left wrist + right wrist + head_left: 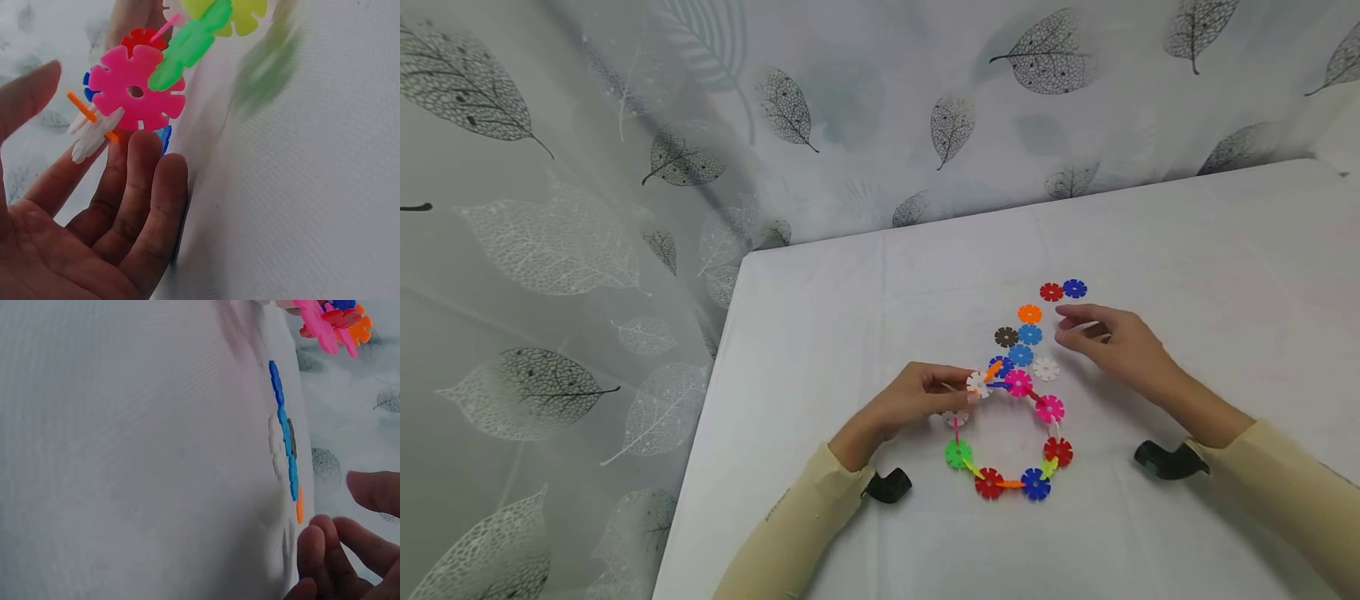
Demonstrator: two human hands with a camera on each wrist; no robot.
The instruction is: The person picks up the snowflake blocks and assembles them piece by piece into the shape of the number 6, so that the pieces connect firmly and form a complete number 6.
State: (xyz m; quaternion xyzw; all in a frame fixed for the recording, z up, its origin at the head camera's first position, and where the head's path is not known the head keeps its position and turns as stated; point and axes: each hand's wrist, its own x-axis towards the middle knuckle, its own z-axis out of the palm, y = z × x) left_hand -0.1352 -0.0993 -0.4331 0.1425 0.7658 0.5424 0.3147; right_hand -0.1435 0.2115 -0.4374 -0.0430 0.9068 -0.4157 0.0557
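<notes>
My left hand [921, 392] holds a ring of linked plastic snowflake discs at its upper left, thumb and fingers about a white disc [978, 384]. An orange disc [92, 107] is slotted through that white disc in the left wrist view, beside a pink disc [137, 87] and a green disc [190, 47]. Toward me the ring runs through a red disc [989, 483] and a blue disc [1036, 484]. Holding nothing, my right hand [1120, 342] hovers over the table, fingers loosely bent, right of an orange loose disc [1030, 314].
Loose discs lie beyond the ring: a brown one [1007, 337], light blue ones [1030, 334], a white one [1046, 369], and a red one [1051, 292] beside a blue one [1075, 288]. The white table [820, 333] meets a leaf-print curtain [850, 108] behind and at left.
</notes>
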